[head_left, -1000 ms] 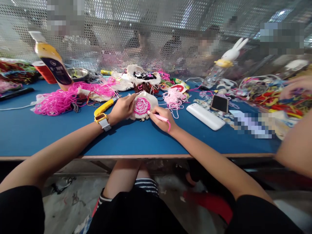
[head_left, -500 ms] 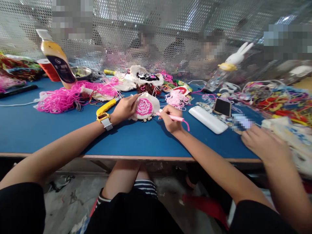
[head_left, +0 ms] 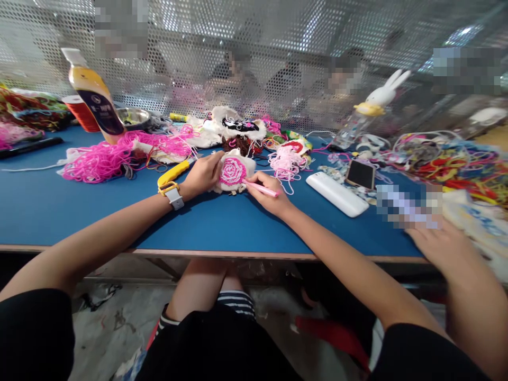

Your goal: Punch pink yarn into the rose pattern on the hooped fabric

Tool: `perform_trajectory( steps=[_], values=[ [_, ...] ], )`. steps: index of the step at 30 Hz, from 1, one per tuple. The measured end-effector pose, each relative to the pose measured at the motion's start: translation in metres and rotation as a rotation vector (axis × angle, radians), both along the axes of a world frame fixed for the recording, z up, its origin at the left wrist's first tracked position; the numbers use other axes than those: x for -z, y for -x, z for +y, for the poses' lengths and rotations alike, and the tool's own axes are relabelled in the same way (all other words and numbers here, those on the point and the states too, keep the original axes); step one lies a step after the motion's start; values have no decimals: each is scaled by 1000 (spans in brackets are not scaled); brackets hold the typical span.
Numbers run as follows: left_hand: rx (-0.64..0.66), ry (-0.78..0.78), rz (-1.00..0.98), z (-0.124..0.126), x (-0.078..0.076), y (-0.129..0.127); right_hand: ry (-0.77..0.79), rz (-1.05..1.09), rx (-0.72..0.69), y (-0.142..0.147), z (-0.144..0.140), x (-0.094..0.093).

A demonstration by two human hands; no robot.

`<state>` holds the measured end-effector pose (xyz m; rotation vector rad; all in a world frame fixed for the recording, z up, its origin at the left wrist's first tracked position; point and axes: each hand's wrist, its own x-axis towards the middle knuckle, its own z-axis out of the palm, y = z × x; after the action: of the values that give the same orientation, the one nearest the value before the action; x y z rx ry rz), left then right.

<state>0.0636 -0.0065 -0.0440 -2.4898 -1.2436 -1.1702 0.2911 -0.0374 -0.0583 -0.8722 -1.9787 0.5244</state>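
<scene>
Crosswise, pink pen in right hand, tip left onto rose patch

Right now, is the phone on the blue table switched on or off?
It appears off: the phone lies face up beside the white power bank, and its screen is uniformly dark. Whether it is only asleep, I cannot tell.

We see both bare forearms stretched forward and converging. The left hand (a watch on its wrist) curls its fingers in a grip, palm turned inward. The right hand sits just beside it, fingers pinched together in a pen-like hold.
</scene>
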Motion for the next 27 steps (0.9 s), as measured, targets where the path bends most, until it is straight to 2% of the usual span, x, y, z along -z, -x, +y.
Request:
perform_trajectory(
  steps=[2, 5, 8, 12, 16, 27],
  values=[
    [5, 4, 9, 0, 0, -1, 46, 7, -7, 1, 1, 0],
    [-11, -1, 25, 0, 0, -1, 78, 58, 65, 2, 2, 0],
    [-33, -10, 40, 1, 0, 0, 117, 202, 137, 2, 1, -1],
    [-27, -55, 50, 2, 2, 2, 119, 330, 153, -1, -1, -1],
    [-23, -74, 65, 4, 3, 3, 70, 348, 167, -2, -4, -1],
    [-7, -68, 46, 3, 3, 2, 98, 277, 125, 1, -6, 1]
  ],
)
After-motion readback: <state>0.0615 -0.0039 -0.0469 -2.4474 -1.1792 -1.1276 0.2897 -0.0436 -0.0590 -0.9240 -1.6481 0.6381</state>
